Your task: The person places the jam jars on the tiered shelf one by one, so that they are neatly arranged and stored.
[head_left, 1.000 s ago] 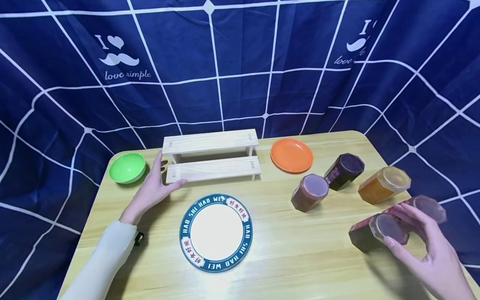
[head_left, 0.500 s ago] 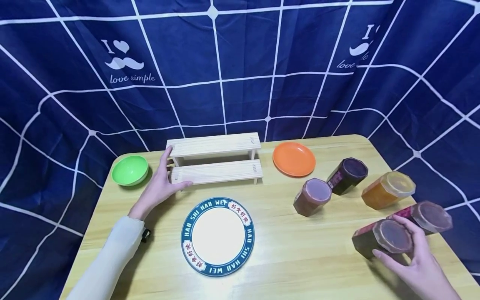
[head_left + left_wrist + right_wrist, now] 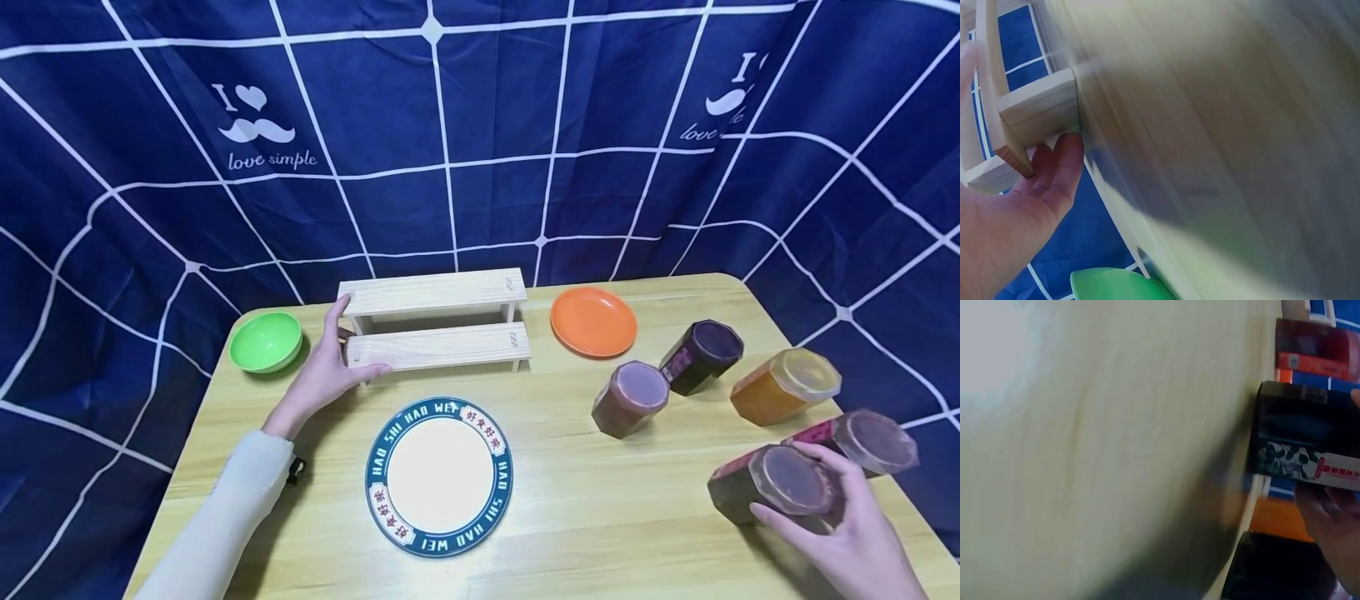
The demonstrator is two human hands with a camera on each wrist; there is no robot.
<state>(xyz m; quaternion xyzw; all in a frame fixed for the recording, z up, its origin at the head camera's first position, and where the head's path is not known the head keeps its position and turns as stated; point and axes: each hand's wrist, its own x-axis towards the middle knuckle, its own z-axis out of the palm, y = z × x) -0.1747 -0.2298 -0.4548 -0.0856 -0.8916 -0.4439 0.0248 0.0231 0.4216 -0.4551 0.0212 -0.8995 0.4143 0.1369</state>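
Observation:
On the left my left hand (image 3: 321,377) grips the left end of a two-tier wooden shelf (image 3: 442,345), thumb along the front of the lower step. The left wrist view has its fingers (image 3: 1060,172) curled under the wood at a leg. My right hand (image 3: 851,529) holds a dark, faceted jar (image 3: 791,481) with a greyish lid at the front right, thumb on the near side and fingers on the far side. A patterned label on this jar (image 3: 1307,431) shows in the right wrist view. Close behind it stands another jar (image 3: 870,442) with a pinkish label.
An amber jar (image 3: 783,387), a dark purple jar (image 3: 701,357) and a reddish-brown jar (image 3: 630,400) stand at the right. An orange plate (image 3: 594,322) lies at the back, a blue-rimmed white plate (image 3: 441,546) in front of the shelf. A green bowl (image 3: 266,342) sits at the back left.
My left hand has closed in from beside the shelf onto its left end. My right hand's fingers have come down around the dark jar. The head view has shifted slightly.

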